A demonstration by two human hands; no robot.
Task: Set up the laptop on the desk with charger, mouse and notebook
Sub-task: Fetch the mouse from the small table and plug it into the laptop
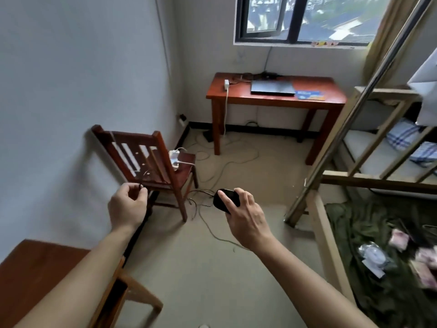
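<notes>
My right hand (246,214) grips a black mouse (224,200) at chest height over the floor. A thin black mouse cable (201,191) runs from it toward my left hand (126,205), whose fingers pinch the cable's end. Across the room a red-brown desk (331,100) stands under the window. On it lie a closed dark laptop (272,87), a blue notebook (310,95) at its right, and a white charger (226,84) near the left edge with its cord hanging down. Black cables sit behind the laptop.
A wooden chair (151,159) with a white adapter (173,159) on its seat stands by the left wall. Loose cords (222,166) trail over the floor. A bunk bed frame (354,178) and metal pole fill the right. Another wooden table (35,273) is at my lower left.
</notes>
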